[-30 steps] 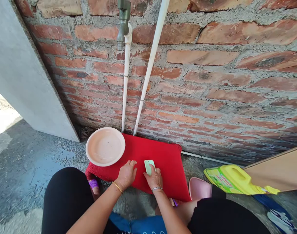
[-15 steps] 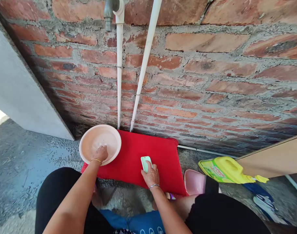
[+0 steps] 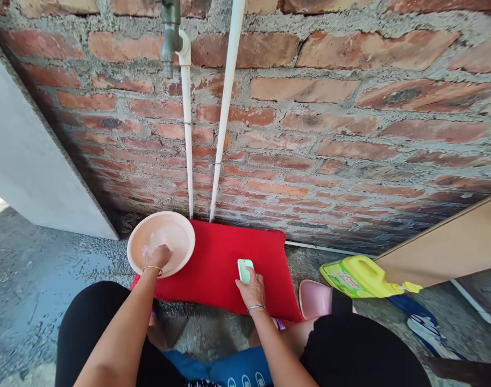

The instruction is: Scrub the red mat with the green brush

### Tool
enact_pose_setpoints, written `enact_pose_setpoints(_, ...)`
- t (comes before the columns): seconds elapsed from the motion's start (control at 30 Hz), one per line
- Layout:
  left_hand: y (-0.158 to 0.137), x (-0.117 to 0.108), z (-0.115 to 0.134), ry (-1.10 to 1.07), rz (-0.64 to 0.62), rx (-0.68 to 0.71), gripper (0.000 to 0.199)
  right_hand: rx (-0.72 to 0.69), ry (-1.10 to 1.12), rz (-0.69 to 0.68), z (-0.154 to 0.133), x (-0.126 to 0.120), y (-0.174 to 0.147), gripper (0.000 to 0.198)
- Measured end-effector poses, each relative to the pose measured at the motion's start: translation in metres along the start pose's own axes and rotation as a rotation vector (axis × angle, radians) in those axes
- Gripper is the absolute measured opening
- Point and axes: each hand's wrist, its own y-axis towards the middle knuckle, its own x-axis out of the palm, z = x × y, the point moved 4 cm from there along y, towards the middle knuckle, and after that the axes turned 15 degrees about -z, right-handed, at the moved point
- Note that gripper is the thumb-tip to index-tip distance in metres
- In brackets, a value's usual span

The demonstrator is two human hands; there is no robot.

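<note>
Brick wall [image 3: 329,121] rises beyond both hands, with tap [image 3: 170,40] high beyond left one. Red cloth [image 3: 223,258] lies spread flat beneath right hand [image 3: 252,294], which grips pale green block [image 3: 243,267], perhaps brush, on or just over cloth. Left hand [image 3: 162,257], well apart from right, dips into basin [image 3: 179,230]; fingertips hidden, cannot tell if closed. Pink scoop [image 3: 314,299] and yellow bottle [image 3: 360,275] sit to right of right hand. Work looks early: cloth laid out, block gripped, no foam visible on cloth; most seems left.

brick wall [image 3: 329,123] | tap [image 3: 170,40] | white pipes [image 3: 225,110] | yellow bottle [image 3: 355,277] beside tan board [image 3: 442,247] | pink container [image 3: 314,299]
</note>
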Motion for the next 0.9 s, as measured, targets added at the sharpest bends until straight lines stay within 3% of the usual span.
enact_pose_setpoints(0.13, -0.012, -0.009, 0.034, -0.196, -0.08, 0.075, 0.027, 0.056, 0.098, 0.026, 0.013, -0.007, 0.002, 0.057)
enact_pose_setpoints(0.27, -0.037, -0.017, 0.087, -0.461, -0.224, 0.364, 0.022, 0.068, 0.145, 0.052, 0.018, -0.008, 0.002, 0.059)
enact_pose_setpoints(0.4, -0.061, -0.015, 0.128, -0.366, -0.225, 0.64, 0.024, 0.07, 0.144, 0.076, 0.017, -0.008, 0.001, 0.06)
enact_pose_setpoints(0.5, -0.066, 0.004, 0.135, -0.189, -0.182, 0.758, 0.03, 0.082, 0.143, 0.065, 0.018, -0.007, 0.002, 0.06)
enact_pose_setpoints(0.57, -0.06, 0.028, 0.128, -0.056, -0.196, 0.692, 0.036, 0.086, 0.127, 0.047, 0.018, -0.005, 0.001, 0.059)
enact_pose_setpoints(0.63, -0.052, 0.057, 0.112, 0.102, -0.258, 0.505, 0.044, 0.073, 0.08, 0.031, 0.014, -0.003, 0.0, 0.058)
enact_pose_setpoints(0.7, -0.048, 0.085, 0.098, 0.161, -0.304, 0.406, 0.055, 0.029, 0.004, 0.021, 0.002, 0.003, -0.002, 0.055)
enact_pose_setpoints(0.8, -0.05, 0.115, 0.084, 0.319, -0.296, 0.362, 0.07, -0.11, -0.124, -0.011, -0.029, 0.02, -0.009, 0.052)
enact_pose_setpoints(0.9, -0.052, 0.127, 0.075, 0.445, -0.226, 0.329, 0.078, -0.249, -0.249, -0.119, -0.06, 0.043, -0.016, 0.054)
